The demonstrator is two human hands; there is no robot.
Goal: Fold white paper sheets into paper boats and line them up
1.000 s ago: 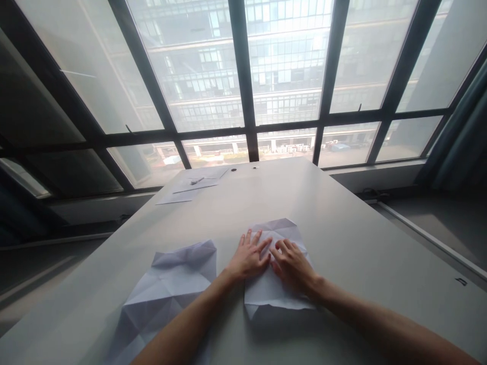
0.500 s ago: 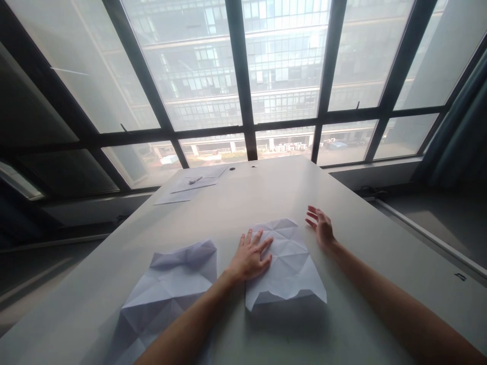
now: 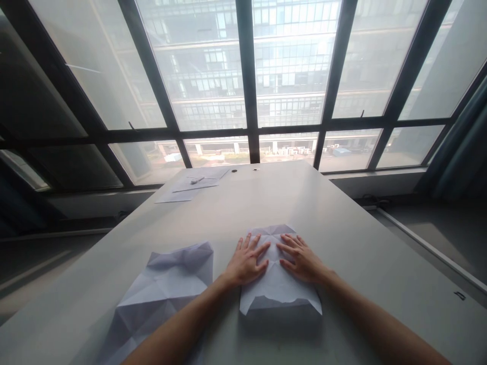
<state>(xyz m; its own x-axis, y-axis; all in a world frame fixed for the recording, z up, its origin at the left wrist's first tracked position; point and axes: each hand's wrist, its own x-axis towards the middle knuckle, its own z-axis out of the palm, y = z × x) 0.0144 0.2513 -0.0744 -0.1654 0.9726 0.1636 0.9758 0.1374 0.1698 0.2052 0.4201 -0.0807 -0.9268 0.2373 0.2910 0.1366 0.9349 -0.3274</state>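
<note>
A creased white sheet of paper [image 3: 279,294] lies on the white table in front of me, its near edge curling up off the surface. My left hand [image 3: 248,261] rests flat on the left side of this sheet, fingers spread. On its right side lies my right hand [image 3: 300,257], also flat with the fingers apart. Between the two hands a strip of paper with crossing fold lines shows. Left of my left forearm is a second creased sheet of paper [image 3: 163,281], partly raised along its folds and partly hidden by that arm.
Several flat paper sheets [image 3: 177,195] lie at the table's far left, with a small white object [image 3: 197,181] on them. A dark round hole [image 3: 234,171] is near the far edge of the table [image 3: 304,197]. Tall framed windows [image 3: 289,66] stand beyond, with a curtain [image 3: 449,152] at the right.
My right hand has come left and down from above the table onto the sheet's right side. My left hand stays on the paper. The view has shifted slightly.
</note>
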